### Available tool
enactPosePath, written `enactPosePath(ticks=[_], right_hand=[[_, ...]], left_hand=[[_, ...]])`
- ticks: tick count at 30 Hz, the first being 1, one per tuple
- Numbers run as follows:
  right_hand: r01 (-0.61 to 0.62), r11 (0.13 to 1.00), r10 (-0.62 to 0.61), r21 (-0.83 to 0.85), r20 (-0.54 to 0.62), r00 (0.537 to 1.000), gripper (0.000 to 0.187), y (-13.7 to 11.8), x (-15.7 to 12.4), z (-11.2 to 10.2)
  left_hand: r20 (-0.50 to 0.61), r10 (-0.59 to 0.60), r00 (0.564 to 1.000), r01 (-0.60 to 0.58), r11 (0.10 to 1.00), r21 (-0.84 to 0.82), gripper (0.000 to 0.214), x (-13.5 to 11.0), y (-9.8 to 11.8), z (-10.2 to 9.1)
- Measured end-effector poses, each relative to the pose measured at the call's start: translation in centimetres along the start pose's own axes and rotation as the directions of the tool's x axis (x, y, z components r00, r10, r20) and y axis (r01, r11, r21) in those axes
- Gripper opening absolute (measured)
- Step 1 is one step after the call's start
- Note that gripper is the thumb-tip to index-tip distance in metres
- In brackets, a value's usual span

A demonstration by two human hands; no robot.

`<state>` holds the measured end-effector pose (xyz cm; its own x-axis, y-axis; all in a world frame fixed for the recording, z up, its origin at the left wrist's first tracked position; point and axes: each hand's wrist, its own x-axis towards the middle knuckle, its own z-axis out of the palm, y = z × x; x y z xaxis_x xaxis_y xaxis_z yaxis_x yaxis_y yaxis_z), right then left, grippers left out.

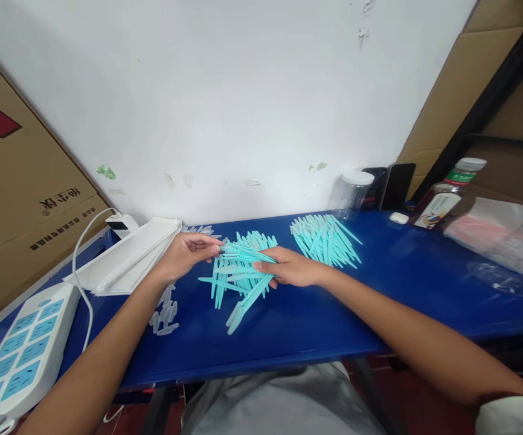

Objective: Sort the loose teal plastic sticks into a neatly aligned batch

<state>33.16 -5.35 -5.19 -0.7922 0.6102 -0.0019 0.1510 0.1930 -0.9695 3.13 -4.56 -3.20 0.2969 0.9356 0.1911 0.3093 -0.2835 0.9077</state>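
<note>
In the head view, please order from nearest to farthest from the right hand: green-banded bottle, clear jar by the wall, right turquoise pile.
1. Right turquoise pile, beyond the right hand, to its right.
2. Clear jar, farther back, by the wall.
3. Green-banded bottle, farthest right of these.

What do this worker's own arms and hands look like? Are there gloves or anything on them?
Both the left hand and the right hand are bare: no gloves, and no rings, watch or bracelet show. A pale, whitish sleeve ends on the right forearm; the left forearm is bare as far as the picture shows.
</note>
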Motion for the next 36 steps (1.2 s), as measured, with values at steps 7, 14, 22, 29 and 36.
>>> enactPosePath(ticks=[7, 14, 22, 29, 36], right_hand=[[0.026, 0.995, -0.035, -0.101, -0.081, 0.996, 0.047, 0.1, 0.1, -0.3], [0.029, 0.992, -0.041, -0.123, -0.090, 0.995, 0.045, 0.1, 0.1, -0.3], [0.032, 0.993, -0.041, -0.109, -0.089, 0.995, 0.048, 0.3, 0.1, -0.3], [0.024, 0.993, -0.032, -0.119, -0.066, 0.997, 0.049, 0.1, 0.0, -0.3], [0.007, 0.994, -0.011, -0.106, -0.032, 0.999, 0.046, 0.0, 0.0, -0.2]], left_hand=[[0.047, 0.147, 0.988, -0.137, 0.700, 0.700, 0.037, 0.9, -2.2, -4.5], [0.100, -0.069, 0.993, -0.046, 0.551, 0.833, 0.026, 1.1, -4.9, -6.0], [0.004, -0.034, 0.999, 0.019, 0.660, 0.751, 0.027, 0.9, -4.6, -4.6], [-0.246, 0.089, 0.965, -0.037, 0.977, 0.209, 0.046, 0.6, -0.3, -2.0], [-0.305, 0.117, 0.945, -0.131, 0.991, -0.024, 0.040, -0.2, 0.9, 1.0]])
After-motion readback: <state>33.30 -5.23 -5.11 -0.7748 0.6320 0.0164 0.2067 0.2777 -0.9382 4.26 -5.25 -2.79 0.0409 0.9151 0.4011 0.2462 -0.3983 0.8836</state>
